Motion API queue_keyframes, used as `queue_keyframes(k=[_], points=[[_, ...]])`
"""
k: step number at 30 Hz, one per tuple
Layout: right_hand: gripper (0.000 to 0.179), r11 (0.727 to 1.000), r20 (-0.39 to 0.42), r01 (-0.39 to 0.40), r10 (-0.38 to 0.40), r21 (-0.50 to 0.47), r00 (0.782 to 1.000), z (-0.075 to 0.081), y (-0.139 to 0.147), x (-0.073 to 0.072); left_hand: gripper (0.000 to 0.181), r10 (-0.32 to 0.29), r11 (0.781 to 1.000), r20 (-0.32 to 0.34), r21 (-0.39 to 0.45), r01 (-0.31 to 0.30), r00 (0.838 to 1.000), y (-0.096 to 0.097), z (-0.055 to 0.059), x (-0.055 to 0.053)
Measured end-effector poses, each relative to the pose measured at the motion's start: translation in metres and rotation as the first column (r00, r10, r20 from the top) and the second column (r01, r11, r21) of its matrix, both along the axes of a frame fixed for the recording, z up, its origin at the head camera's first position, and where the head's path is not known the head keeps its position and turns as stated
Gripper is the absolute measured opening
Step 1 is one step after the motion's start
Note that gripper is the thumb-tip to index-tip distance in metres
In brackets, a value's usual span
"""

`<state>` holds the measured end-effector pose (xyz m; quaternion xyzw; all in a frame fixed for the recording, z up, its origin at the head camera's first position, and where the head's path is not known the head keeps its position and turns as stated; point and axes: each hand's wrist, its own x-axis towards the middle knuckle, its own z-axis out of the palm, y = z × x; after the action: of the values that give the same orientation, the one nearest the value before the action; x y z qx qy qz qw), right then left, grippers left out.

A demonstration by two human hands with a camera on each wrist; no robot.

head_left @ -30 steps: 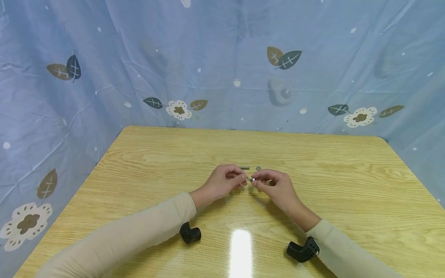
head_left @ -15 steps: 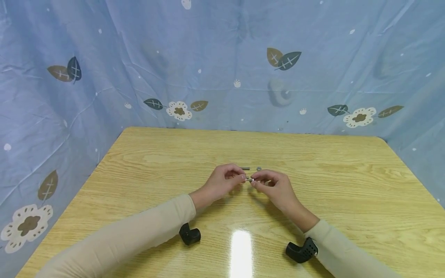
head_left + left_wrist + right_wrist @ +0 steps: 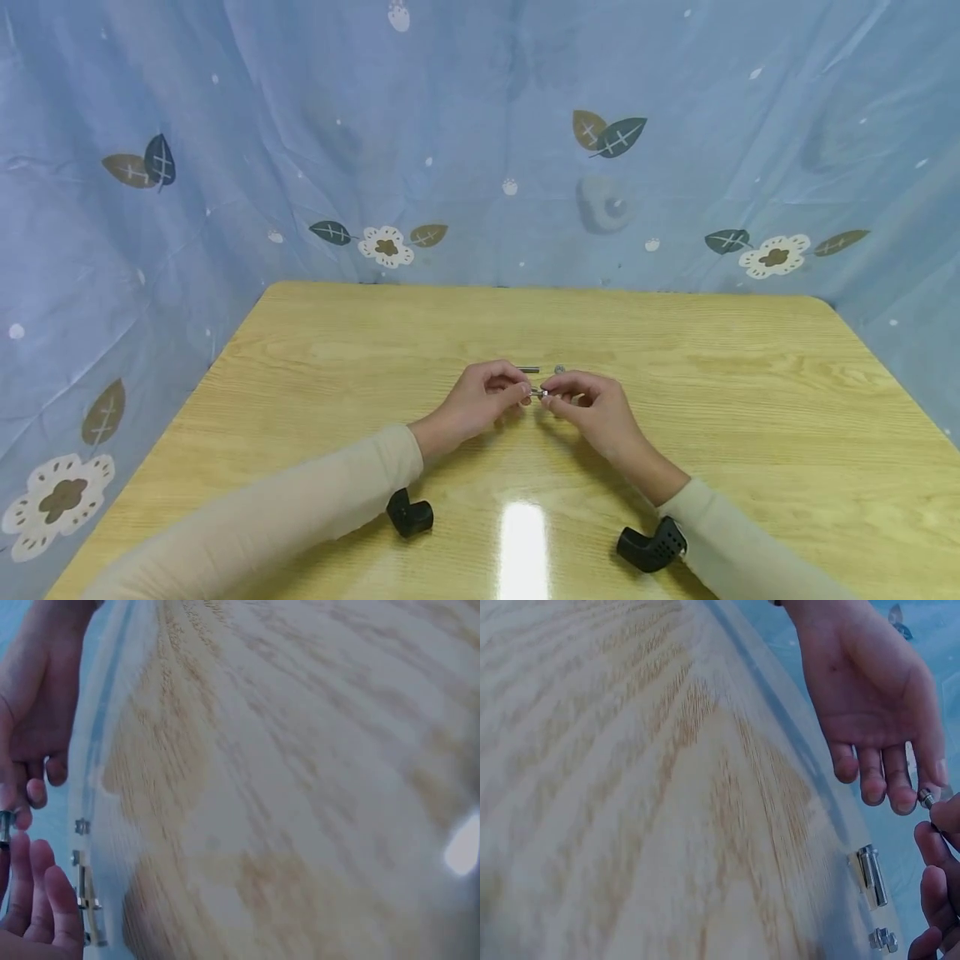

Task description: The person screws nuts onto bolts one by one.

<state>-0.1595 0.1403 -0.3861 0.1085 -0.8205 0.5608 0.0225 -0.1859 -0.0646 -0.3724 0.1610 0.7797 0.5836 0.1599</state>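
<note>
My left hand (image 3: 483, 396) and right hand (image 3: 596, 406) meet fingertip to fingertip over the table's middle. Between them sits a small silver bolt (image 3: 536, 392), its shank running from the left thumb and index finger toward the right hand. The right thumb and index finger pinch a wider metal piece, seemingly a nut (image 3: 545, 393), at the other end. The left wrist view catches the bolt (image 3: 5, 827) only at the frame's edge; in the right wrist view, fingers cover much of the bolt (image 3: 927, 799).
Just beyond the hands, another bolt (image 3: 528, 369) and a loose nut (image 3: 559, 368) lie on the wooden table (image 3: 375, 333). More hardware shows there in the wrist views, such as a long bolt (image 3: 82, 885). A blue patterned curtain (image 3: 480, 150) hangs along the far edge.
The head view has tilted slightly, so everything sits a little lower. Both hands keep nearly the same pose around the bolt, and the loose pieces lie where they were.
</note>
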Motion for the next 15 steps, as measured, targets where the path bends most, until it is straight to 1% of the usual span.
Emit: queue_keyframes(k=[2, 8, 10, 15], points=[[0.015, 1.000, 0.007, 0.004, -0.004, -0.003, 1.000, -0.0004, 0.0002, 0.0013, 0.013, -0.005, 1.000, 0.000, 0.007, 0.005, 1.000, 0.0007, -0.0010, 0.0008], [0.015, 1.000, 0.006, 0.009, -0.009, -0.011, 1.000, -0.0018, 0.0010, 0.0021, 0.009, -0.013, 1.000, -0.052, 0.004, 0.013, 0.999, 0.0021, -0.0023, 0.0007], [0.016, 1.000, 0.007, 0.006, -0.006, -0.011, 1.000, -0.0016, 0.0019, 0.0010, 0.010, -0.013, 1.000, -0.060, 0.003, 0.014, 0.998, 0.0032, -0.0015, 0.0003], [0.018, 1.000, -0.007, -0.010, 0.010, -0.019, 1.000, -0.0006, 0.0050, 0.0016, 0.017, -0.021, 1.000, -0.015, 0.008, 0.021, 1.000, 0.0071, -0.0010, -0.0009]])
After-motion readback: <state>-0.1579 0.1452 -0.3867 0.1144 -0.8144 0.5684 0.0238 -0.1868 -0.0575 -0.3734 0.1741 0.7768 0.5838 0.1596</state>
